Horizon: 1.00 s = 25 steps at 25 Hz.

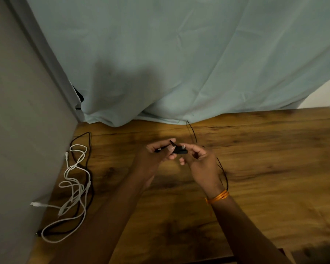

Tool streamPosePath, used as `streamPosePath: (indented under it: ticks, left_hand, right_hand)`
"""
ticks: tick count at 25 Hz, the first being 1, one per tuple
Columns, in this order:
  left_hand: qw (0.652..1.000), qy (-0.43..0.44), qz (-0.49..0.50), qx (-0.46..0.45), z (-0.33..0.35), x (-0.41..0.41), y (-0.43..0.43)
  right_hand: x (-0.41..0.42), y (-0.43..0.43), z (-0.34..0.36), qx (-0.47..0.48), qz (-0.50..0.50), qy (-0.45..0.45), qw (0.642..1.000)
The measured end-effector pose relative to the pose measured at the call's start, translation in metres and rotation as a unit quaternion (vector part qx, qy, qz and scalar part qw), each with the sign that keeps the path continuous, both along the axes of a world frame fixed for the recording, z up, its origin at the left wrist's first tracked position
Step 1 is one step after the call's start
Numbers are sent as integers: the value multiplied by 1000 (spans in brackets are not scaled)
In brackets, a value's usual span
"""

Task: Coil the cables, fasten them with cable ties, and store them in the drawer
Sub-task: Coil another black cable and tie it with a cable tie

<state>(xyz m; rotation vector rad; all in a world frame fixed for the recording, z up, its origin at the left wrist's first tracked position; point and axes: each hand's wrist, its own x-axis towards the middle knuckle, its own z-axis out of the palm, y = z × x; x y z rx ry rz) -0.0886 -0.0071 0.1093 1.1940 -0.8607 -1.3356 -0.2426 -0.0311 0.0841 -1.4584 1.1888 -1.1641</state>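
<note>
Above the middle of the wooden table (255, 168), my left hand (156, 153) and my right hand (200, 161) meet on a small black bundle (179, 150), probably a coiled black cable; a thin black tip sticks up from it. Both hands pinch it between fingers and thumb. Thin black strands, maybe cable ties (191, 130), lie behind the hands, and another black strand (224, 174) runs under my right wrist. A loose tangle of white cables (74, 183) and a black cable (88, 149) lies at the table's left edge. No drawer is visible.
A grey wall (17, 130) closes off the left side. A pale blue cloth (179, 63) hangs behind the table and drapes onto its far edge. An orange thread band (217, 196) circles my right wrist. The table's front edge shows at the bottom right.
</note>
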Motion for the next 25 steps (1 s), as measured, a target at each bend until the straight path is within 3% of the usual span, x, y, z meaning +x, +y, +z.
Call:
streamPosePath:
  ticks: [4, 7, 13, 18, 25]
  left_hand:
    - [997, -77, 29, -12, 1, 1, 0]
    - [995, -87, 49, -18, 3, 3, -2]
    - [983, -147, 106, -26, 2, 8, -4]
    - [981, -186, 55, -26, 2, 13, -7]
    - [972, -217, 75, -51, 10, 13, -5]
  right_hand:
    - [12, 6, -6, 19, -42, -50, 998]
    - [18, 13, -6, 52, -32, -90, 994]
    - [17, 21, 7, 76, 49, -102, 991]
    - [14, 21, 19, 102, 111, -125, 981]
    - [17, 22, 32, -10, 63, -61, 996]
